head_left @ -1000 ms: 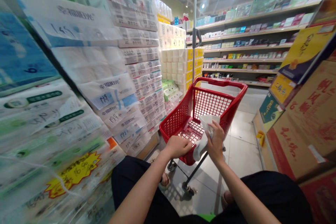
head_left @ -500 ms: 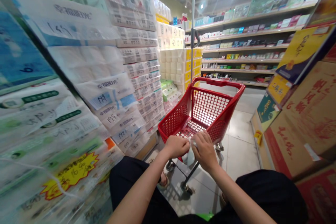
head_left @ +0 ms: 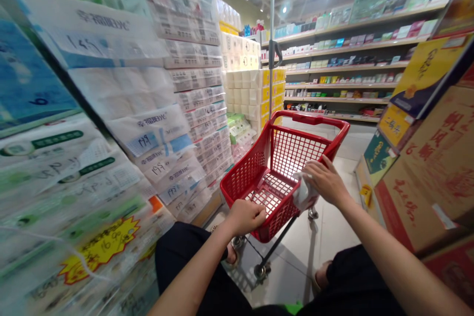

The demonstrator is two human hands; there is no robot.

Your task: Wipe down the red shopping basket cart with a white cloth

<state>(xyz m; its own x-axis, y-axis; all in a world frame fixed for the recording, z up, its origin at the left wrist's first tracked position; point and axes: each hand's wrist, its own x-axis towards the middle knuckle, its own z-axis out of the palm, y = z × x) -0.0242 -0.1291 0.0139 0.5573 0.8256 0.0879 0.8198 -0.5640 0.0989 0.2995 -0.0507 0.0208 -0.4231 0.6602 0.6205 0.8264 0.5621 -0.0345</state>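
Note:
A small red shopping cart (head_left: 259,158) with a lattice basket stands in front of me on wheels. Over the near edge of its basket, my left hand (head_left: 246,216) is closed, with the fingers curled around the rim. My right hand (head_left: 326,180) presses a crumpled white tissue (head_left: 305,192) against the upper right side of the basket. Part of the tissue hangs down outside the lattice. The fingers of the right hand are bent over it.
Tall stacks of packaged tissue (head_left: 155,123) rise close on my left. Cardboard boxes (head_left: 431,173) are piled on the right. Shelves of small goods (head_left: 340,64) line the back, and a metal pole with a handle (head_left: 273,54) stands before them.
My right hand has moved right and up with the tissue, from beside the left hand to the basket's right side. My left hand stays near the same spot on the rim.

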